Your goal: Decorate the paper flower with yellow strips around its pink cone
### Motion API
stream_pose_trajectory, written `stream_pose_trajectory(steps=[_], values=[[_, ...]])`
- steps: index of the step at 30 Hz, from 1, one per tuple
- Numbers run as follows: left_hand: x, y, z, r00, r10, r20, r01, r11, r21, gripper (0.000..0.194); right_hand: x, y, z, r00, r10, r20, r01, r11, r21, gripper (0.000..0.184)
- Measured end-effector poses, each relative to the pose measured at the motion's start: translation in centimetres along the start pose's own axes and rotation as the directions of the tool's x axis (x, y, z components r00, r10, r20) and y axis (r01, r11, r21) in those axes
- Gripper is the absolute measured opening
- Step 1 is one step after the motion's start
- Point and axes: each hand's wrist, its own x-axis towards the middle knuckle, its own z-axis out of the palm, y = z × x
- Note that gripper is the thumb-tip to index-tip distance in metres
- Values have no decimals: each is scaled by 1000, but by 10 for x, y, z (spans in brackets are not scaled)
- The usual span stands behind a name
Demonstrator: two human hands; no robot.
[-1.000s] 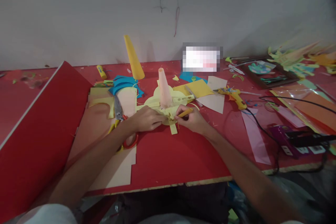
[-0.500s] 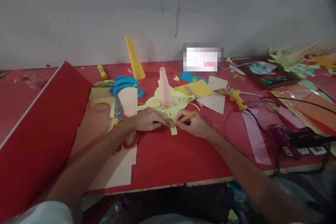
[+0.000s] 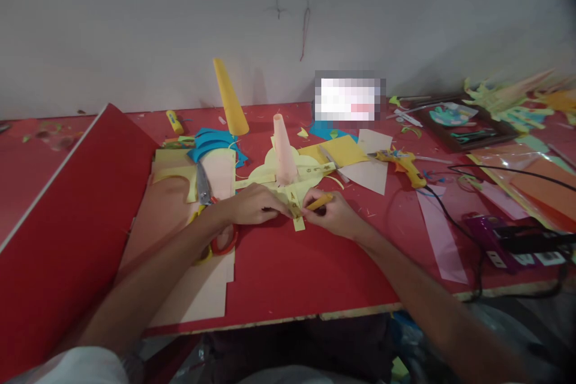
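Low over a red bench, the right hand grips a yellow pen at a lettered pale-yellow paper strip as the left hand rests at it, fingers bent, whether pinching or pressing unclear; just beyond, a pink paper cone stands on a scalloped base, a yellow cone farther back, near the wall

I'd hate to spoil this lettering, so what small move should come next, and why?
I'd probably finish the lettering on the pale yellow strip before lifting either hand: the right hand has the yellow pen poised at its edge, an A is written above, and the left hand seems to steady it.
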Motion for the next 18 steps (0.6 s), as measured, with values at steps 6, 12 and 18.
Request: stream_pose_trajectory(steps=[6,12,18], values=[[-1,-1,2,1000,-2,-5,2,1000,16,44,0,-2,-1,1000,4,14,-3,1000,-16,16],[0,0,2,1000,2,-15,-2,1000,27,46,1,-6,-1,1000,21,19,-21,1000,-13,22],[0,-1,2,1000,3,-8,-3,1000,6,45,1,-2,0,1000,27,3,-27,1000,2,21]])
